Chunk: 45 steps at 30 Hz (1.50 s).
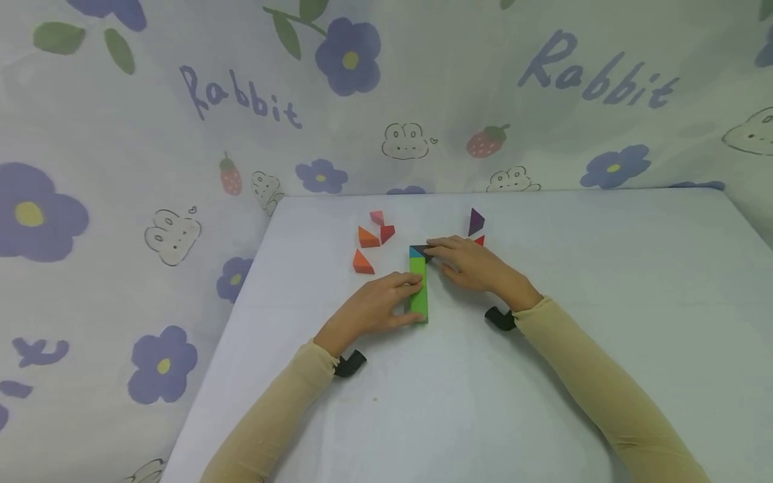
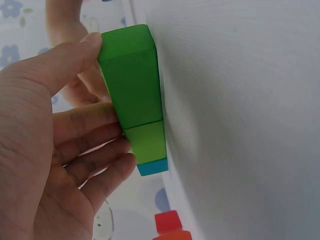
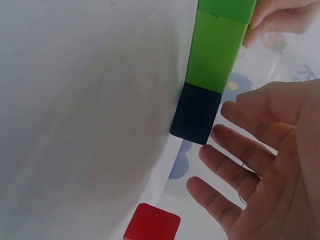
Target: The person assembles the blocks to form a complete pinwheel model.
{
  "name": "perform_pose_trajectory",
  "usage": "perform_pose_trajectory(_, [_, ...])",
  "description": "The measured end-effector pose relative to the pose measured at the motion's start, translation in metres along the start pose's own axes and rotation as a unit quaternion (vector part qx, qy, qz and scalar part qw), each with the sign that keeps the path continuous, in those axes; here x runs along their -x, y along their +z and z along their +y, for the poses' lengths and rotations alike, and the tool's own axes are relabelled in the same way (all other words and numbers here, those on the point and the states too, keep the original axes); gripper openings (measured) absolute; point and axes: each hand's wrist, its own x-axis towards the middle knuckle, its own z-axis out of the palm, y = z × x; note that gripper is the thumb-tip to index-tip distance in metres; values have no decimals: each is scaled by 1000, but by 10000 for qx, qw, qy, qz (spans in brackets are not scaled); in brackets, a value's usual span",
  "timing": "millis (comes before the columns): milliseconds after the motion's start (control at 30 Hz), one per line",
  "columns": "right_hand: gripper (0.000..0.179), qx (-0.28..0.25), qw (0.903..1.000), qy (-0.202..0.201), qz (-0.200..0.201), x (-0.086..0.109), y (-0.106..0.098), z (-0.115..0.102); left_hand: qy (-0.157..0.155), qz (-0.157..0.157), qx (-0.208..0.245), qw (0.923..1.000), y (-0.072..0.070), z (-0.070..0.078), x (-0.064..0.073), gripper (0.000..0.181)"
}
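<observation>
Green bar (image 1: 419, 295): lay mid-surface (image 1: 483, 402), long axis pointing away from the person; two pcs end to end, dark-green block (image 2: 134, 85) nearer, light-green block (image 2: 146, 142) farther.
Far end: blue triangular block (image 1: 415, 253) capped the bar, w/ near-black triangular block (image 3: 196, 114) against it on the R side.
L grip (image 1: 380, 302): fingers relaxed, slightly bent, not wrapped; thumb at bar's nr end, fingertips along its upper edge.
R grip (image 1: 468, 263): fingers spread, nothing enclosed; tips at near-black block's edge, firm contact or light touch - couldn't tell.
Block feel: prob. light, stiff, painted wood or similar; smooth faces, so maybe a bit slippery; not fragile by the look.
Bar as a unit: no visible fastening at seams, so likely to split if lifted by one end; better slid, w/ pressure from both ends.
Best hold, green pcs: thumb + fingers across the long sides, approx. mid-length.
Best hold, triangular pcs: flat faces, not sloped ones, which would prob. squirt out.
Loose bits: pink block (image 1: 377, 217), red block (image 1: 387, 233), two orange blocks (image 1: 368, 238) L of bar; purple block (image 1: 476, 221) beyond R grip.
</observation>
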Motion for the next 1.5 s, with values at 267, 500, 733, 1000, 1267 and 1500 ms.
perform_pose_trajectory(267, [42, 263, 9988, 320, 264, 31, -12, 15, -61, 36, 61, 10000, 1, 1, 2, 65])
perform_pose_trajectory(500, [47, 490, 9954, 654, 492, 70, -15, 37, -91, -14, 76, 9999, 2, 1, 4, 65])
perform_pose_trajectory(733, [52, 445, 9957, 635, 509, 72, -11, 42, -64, 53, 90, 9999, 4, -1, 5, 64])
perform_pose_trajectory(1000, [51, 419, 9963, 700, 262, 63, -10, 39, -25, 85, 111, 9999, 5, 1, 3, 64])
perform_pose_trajectory(1267, [51, 413, 9956, 815, 212, 54, -9, 37, 22, 109, 124, 9999, 4, 1, 3, 65])
perform_pose_trajectory(1500, [52, 343, 9974, 609, 187, 36, -6, 34, 6, 115, 121, 9999, 5, -1, 3, 65])
